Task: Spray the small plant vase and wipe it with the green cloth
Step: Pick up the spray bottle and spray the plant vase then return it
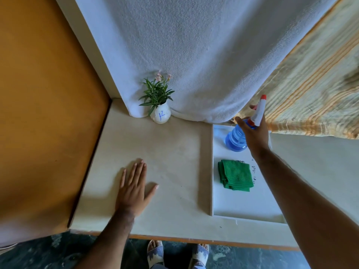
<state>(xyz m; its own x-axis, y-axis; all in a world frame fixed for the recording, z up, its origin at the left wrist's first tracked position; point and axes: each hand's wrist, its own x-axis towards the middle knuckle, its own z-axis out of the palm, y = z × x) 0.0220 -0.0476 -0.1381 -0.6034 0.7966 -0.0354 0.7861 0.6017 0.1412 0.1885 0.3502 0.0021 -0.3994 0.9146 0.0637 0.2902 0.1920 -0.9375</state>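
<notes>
A small white vase [160, 114] with blue marks holds a green plant with pink flowers and stands at the back of the table [165, 152], against a white towel. My right hand [252, 133] is closed around the neck of a blue spray bottle [236, 139] with a white and red nozzle, at the far end of a white tray [244, 206]. A folded green cloth [235, 175] lies on the tray, nearer to me than the bottle. My left hand [134, 188] rests flat on the table, fingers spread, holding nothing.
A white towel [194, 55] hangs behind the table, with a striped yellow cloth [310, 84] to its right. An orange-brown panel [48, 113] borders the table on the left. The table's front edge is close to my sandalled feet [176, 253].
</notes>
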